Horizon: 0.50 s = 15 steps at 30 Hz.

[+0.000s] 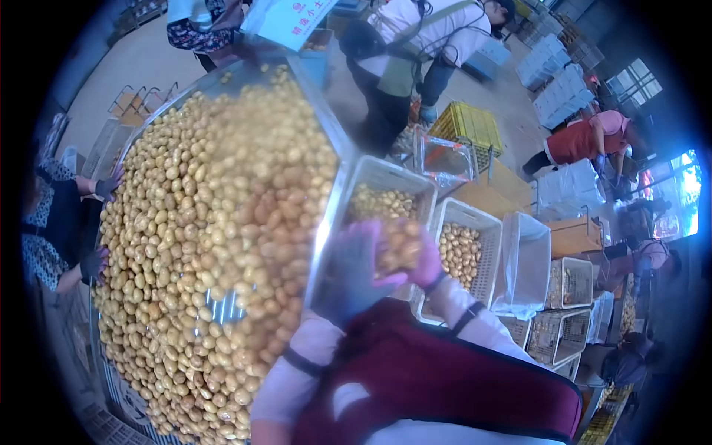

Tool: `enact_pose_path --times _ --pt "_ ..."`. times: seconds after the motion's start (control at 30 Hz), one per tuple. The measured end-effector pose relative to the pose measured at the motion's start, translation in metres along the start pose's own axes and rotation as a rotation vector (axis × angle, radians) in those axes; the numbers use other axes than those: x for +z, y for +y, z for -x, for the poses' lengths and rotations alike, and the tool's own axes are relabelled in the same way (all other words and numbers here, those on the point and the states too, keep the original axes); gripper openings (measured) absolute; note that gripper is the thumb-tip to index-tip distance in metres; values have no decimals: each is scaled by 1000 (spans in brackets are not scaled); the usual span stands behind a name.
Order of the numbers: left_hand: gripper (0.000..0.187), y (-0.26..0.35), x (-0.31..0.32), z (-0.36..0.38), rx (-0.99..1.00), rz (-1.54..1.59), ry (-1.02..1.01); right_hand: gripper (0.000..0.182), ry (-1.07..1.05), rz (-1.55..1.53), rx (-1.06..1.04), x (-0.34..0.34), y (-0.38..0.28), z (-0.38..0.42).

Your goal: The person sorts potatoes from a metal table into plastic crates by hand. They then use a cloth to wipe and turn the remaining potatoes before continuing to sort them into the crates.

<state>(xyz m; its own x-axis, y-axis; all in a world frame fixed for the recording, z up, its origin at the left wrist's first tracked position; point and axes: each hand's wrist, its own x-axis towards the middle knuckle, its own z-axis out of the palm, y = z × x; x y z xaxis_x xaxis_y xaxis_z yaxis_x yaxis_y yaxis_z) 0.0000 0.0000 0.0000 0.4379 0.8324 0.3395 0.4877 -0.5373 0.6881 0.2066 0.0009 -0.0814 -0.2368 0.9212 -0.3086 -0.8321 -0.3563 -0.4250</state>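
Note:
Both of my hands are gloved and blurred by motion. Several small potatoes are cupped between my left hand and my right hand, over the near end of a white crate that has more potatoes at its bottom. To the left, a metal-edged sorting table carries a wide spread of potatoes. Just right of my right hand stands a second white crate, partly filled with potatoes.
A co-worker's gloved hands rest at the table's left edge. Another person stands beyond the crates. A lined bin, a yellow crate, cardboard boxes and more crates are to the right.

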Motion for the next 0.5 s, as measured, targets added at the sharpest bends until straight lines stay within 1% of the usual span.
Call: enact_pose_path --times 0.03,0.07,0.1,0.17,0.2,0.23,0.27,0.33,0.4,0.43,0.47,0.5 --pt "89 4 -10 3 1 -61 -46 47 47 -55 -107 -17 -7 13" --pt "87 3 -21 10 -11 -134 -84 41 -131 -130 -116 -3 -23 37" --pt "83 21 26 17 -89 77 0 48 -67 30 -147 -49 -60 69" --pt "77 -15 5 57 -199 112 105 60 56 384 -175 -148 -99 121" --pt "66 -45 -18 83 -219 52 195 67 111 520 -170 -187 -113 126" --pt "62 -64 -25 114 -423 217 364 73 173 639 -163 -220 -126 122" --pt "58 -75 -33 153 -620 392 539 65 277 702 -166 -225 -118 96" --pt "44 -77 -80 204 -760 410 844 50 496 853 -213 -234 -100 50" --pt "33 -72 -121 250 -755 150 1106 38 729 1025 -306 -234 -89 19" --pt "32 -69 -129 277 -777 50 1254 39 480 1485 -434 -176 -52 -20" --pt "33 -70 -134 307 -839 -27 1304 38 244 1734 -663 -114 -6 -56" --pt "35 -70 -133 333 -902 -107 1354 37 -15 1774 -633 -47 38 -70"
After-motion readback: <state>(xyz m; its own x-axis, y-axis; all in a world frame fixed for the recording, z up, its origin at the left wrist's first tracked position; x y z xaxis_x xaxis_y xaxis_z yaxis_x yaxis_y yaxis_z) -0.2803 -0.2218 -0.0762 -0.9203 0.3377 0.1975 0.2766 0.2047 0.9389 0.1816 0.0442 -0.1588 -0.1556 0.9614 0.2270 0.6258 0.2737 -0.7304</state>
